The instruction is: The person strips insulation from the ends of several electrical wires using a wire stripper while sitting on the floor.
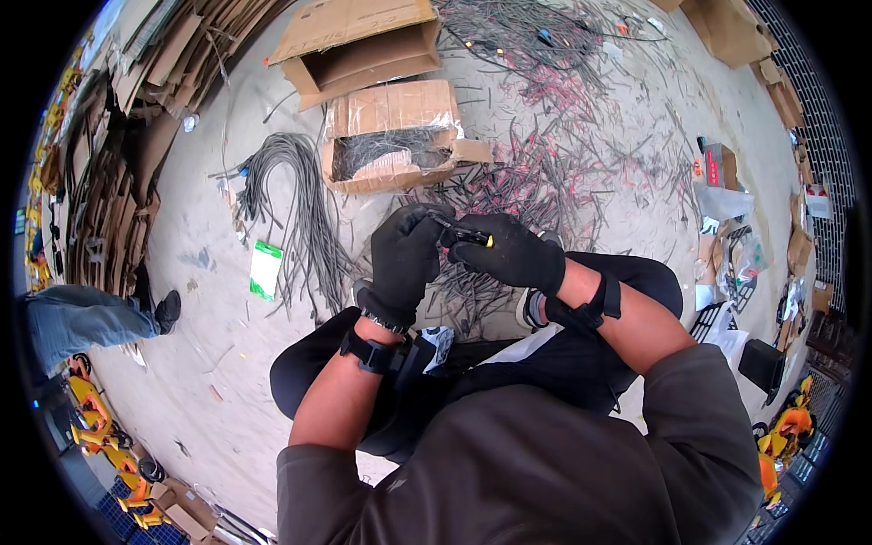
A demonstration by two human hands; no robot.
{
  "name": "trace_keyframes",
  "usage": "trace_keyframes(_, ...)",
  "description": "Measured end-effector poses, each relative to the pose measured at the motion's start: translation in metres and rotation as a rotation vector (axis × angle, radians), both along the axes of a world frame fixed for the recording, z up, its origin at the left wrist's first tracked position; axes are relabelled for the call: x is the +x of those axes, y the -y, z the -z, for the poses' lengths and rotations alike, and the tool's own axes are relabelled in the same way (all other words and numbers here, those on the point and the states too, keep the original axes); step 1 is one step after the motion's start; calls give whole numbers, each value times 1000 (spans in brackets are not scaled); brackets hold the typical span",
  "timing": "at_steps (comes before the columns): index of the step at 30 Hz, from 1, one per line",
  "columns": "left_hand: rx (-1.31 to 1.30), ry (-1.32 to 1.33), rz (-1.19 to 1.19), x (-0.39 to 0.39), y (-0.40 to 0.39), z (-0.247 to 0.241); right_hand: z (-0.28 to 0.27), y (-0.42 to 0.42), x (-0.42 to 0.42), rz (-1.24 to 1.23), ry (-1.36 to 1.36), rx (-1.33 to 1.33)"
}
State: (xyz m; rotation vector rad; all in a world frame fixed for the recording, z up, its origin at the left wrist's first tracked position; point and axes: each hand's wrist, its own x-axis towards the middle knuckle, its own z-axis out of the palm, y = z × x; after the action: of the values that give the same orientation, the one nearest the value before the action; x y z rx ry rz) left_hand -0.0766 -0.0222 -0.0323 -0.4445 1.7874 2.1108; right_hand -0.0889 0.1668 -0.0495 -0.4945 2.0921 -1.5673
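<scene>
Both hands wear black gloves and meet in front of my knees. My right hand [514,252] is closed on a small dark hand tool [466,234] with a yellow spot; its exact kind cannot be told. My left hand [407,252] pinches something thin and dark at the tool's tip, perhaps a cable end, mostly hidden by the fingers. Below and beyond the hands lie many short cut pieces of black and red cable [521,177]. A bundle of long grey cables [293,177] lies bent on the floor to the left, beside a green and white packet [266,270].
An opened cardboard box [392,109] holding dark strands stands ahead, with a larger empty box [361,41] behind it. Flattened cardboard [112,204] is stacked at left. Another person's leg [95,323] is at far left. A tangled cable heap [538,34] and packaging [725,204] lie farther off.
</scene>
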Motion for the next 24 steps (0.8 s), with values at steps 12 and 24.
trace_keyframes(12,55,22,30,-1,-1,-16,1,-34,-21,55,-693,366)
trace_keyframes(24,39,23,90,1,-3,-5,-17,-21,-21,-76,-583,647)
